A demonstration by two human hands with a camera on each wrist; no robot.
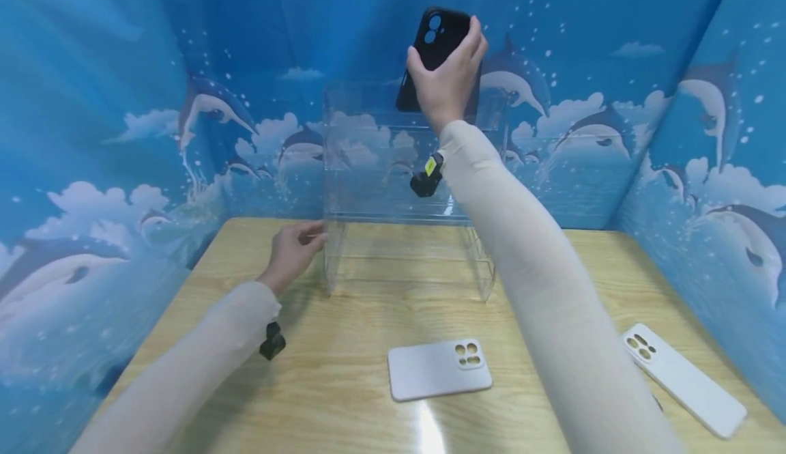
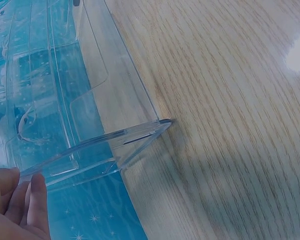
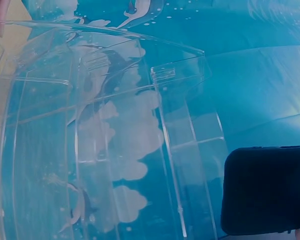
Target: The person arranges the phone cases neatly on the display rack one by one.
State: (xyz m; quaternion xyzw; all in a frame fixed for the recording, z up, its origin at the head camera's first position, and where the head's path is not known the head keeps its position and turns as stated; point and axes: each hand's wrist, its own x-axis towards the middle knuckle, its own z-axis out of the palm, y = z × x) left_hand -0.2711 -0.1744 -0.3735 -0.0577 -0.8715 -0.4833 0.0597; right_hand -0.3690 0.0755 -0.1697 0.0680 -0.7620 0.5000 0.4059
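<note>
A tiered clear plastic display stand (image 1: pixel 402 188) stands on the wooden table. My left hand (image 1: pixel 297 248) is at its left side; in the left wrist view the fingertips (image 2: pixel 38 187) pinch the edge of its side panel. High at the stand's upper right, my right hand (image 1: pixel 448 85) grips a black phone case (image 1: pixel 445 37) by its two long sides, camera cutouts facing me. In the right wrist view the case (image 3: pixel 265 192) appears beside the top tier. Whether its lower edge touches the stand, I cannot tell.
A white phone case (image 1: pixel 424 372) lies flat on the wooden table (image 1: pixel 331 399) in front of the stand. Another white phone case (image 1: pixel 690 389) lies at the right, beyond my right sleeve (image 1: pixel 552 290). Blue dolphin-print cloth (image 1: pixel 258 31) hangs behind and at both sides.
</note>
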